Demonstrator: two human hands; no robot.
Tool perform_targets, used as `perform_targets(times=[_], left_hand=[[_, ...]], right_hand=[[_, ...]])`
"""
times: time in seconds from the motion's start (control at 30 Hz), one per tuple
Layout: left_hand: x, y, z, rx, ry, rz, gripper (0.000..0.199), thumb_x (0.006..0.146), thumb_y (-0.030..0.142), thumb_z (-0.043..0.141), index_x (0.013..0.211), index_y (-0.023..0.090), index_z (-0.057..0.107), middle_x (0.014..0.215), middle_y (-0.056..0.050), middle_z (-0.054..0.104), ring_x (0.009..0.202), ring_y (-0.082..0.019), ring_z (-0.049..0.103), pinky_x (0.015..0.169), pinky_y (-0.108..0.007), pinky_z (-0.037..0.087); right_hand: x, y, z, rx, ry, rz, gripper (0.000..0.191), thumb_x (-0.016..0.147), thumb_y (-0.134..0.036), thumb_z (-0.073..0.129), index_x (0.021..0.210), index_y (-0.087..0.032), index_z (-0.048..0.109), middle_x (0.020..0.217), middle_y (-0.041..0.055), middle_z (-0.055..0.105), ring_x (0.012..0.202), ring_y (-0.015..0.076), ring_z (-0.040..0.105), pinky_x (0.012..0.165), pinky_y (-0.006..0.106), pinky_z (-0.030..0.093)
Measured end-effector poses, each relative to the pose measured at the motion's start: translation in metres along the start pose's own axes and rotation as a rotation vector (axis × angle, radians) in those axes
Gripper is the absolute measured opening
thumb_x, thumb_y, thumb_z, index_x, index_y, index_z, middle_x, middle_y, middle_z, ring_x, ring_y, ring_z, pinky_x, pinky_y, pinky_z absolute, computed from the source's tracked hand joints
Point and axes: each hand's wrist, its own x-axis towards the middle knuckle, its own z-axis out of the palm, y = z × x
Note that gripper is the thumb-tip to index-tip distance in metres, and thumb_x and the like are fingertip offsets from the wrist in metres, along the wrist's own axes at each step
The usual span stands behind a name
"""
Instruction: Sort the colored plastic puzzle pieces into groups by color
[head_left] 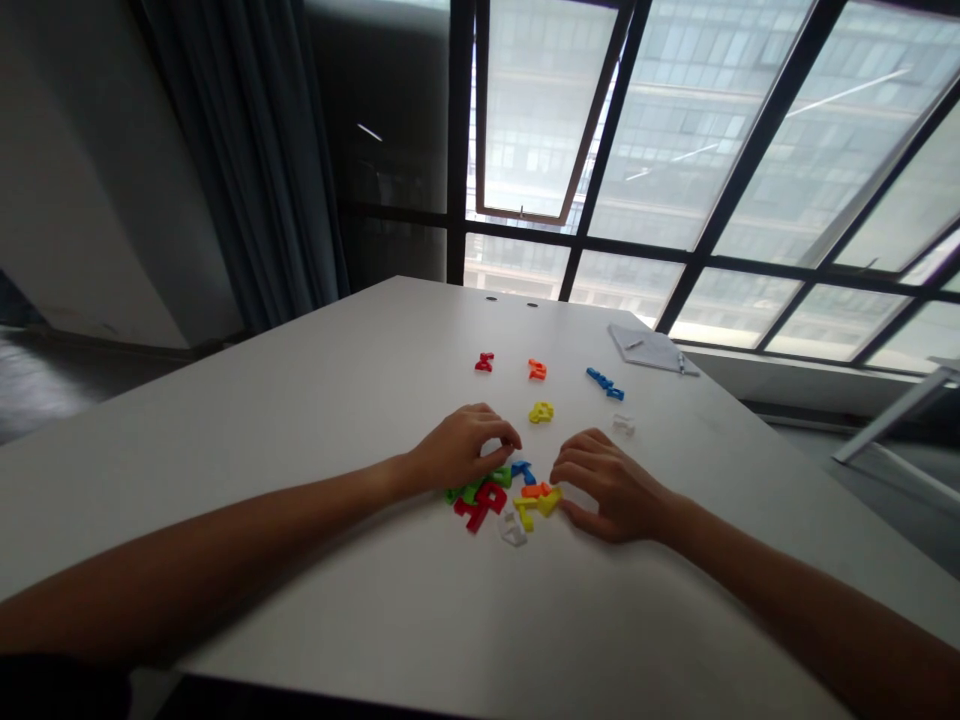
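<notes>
A small pile of plastic letter-like pieces lies on the white table between my hands. My left hand (469, 447) hovers over its left side, fingers loosely curved and thumb slightly apart, with nothing visible in them. Below it are green pieces (472, 491) and red pieces (480, 507); a blue piece (523, 471) lies just past its fingertips. At the pile's right edge, my right hand (611, 487) has its thumb apart from its bent fingers and appears to hold nothing. Nearest to it are a yellow piece (550, 502) and an orange piece (535, 490). A white piece (512, 528) lies in front.
Farther back on the table (322, 400) are a red group (484, 362), an orange group (537, 370), a yellow group (541, 412), a blue row (604, 383) and a white group (623, 425). Paper (651, 349) with pens lies near the right edge. Windows stand beyond.
</notes>
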Motion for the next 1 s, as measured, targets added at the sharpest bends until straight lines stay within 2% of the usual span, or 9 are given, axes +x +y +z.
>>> perform_targets(times=[0.1,0.23,0.33,0.43,0.63,0.8,1.0], left_hand=[[0.0,0.001,0.0,0.001,-0.005,0.011,0.014,0.096,0.024,0.06,0.104,0.023,0.073,0.097,-0.003,0.075,0.094,-0.02,0.065,0.088,-0.034,0.049],[-0.001,0.005,-0.002,-0.01,-0.008,0.029,0.019,0.097,0.025,0.06,0.113,0.024,0.07,0.101,-0.002,0.075,0.098,-0.02,0.065,0.09,-0.035,0.048],[-0.002,0.01,-0.003,-0.009,-0.018,0.074,0.029,0.097,0.029,0.062,0.126,0.025,0.064,0.108,-0.003,0.074,0.101,-0.021,0.065,0.091,-0.036,0.048],[-0.004,0.015,-0.003,0.034,-0.014,0.133,0.037,0.097,0.036,0.064,0.133,0.026,0.061,0.113,-0.005,0.073,0.103,-0.023,0.064,0.092,-0.037,0.047],[-0.002,0.017,-0.001,0.083,0.027,0.162,0.027,0.098,0.039,0.063,0.121,0.024,0.068,0.109,-0.006,0.074,0.104,-0.024,0.064,0.09,-0.037,0.046],[-0.001,0.016,-0.004,0.016,0.041,0.092,0.026,0.094,0.037,0.07,0.115,0.023,0.068,0.109,-0.004,0.074,0.102,-0.022,0.064,0.09,-0.036,0.047],[-0.001,0.016,-0.004,-0.01,0.047,0.041,0.026,0.093,0.037,0.071,0.114,0.023,0.068,0.109,-0.004,0.073,0.102,-0.022,0.064,0.09,-0.036,0.048]], right_hand=[[-0.002,0.002,0.006,0.074,-0.035,-0.011,0.013,0.093,-0.024,0.062,0.104,-0.019,0.065,0.1,0.0091,0.068,0.094,0.0236,0.061,0.088,0.042,0.048],[-0.002,0.007,0.008,0.226,0.085,0.026,0.011,0.09,-0.018,0.063,0.101,-0.02,0.063,0.095,0.0079,0.068,0.093,0.0233,0.062,0.087,0.042,0.051],[0.001,0.003,0.007,0.327,0.2,0.158,0.011,0.093,-0.02,0.062,0.104,-0.022,0.063,0.101,0.0085,0.069,0.096,0.0227,0.064,0.087,0.04,0.054],[0.005,-0.003,0.009,0.396,0.237,0.301,0.011,0.094,-0.024,0.064,0.106,-0.023,0.064,0.107,0.0077,0.071,0.1,0.0224,0.067,0.09,0.039,0.055],[0.01,-0.012,0.017,0.451,0.281,0.486,0.015,0.094,-0.036,0.066,0.101,-0.023,0.067,0.097,0.0049,0.073,0.089,0.0218,0.07,0.081,0.038,0.059],[0.01,-0.014,0.019,0.483,0.392,0.494,0.02,0.094,-0.036,0.066,0.108,-0.023,0.063,0.1,0.0054,0.072,0.09,0.0209,0.068,0.081,0.037,0.059],[0.008,-0.014,0.021,0.375,0.41,0.441,0.024,0.09,-0.033,0.071,0.111,-0.024,0.064,0.101,0.0055,0.073,0.089,0.0221,0.068,0.081,0.039,0.058]])
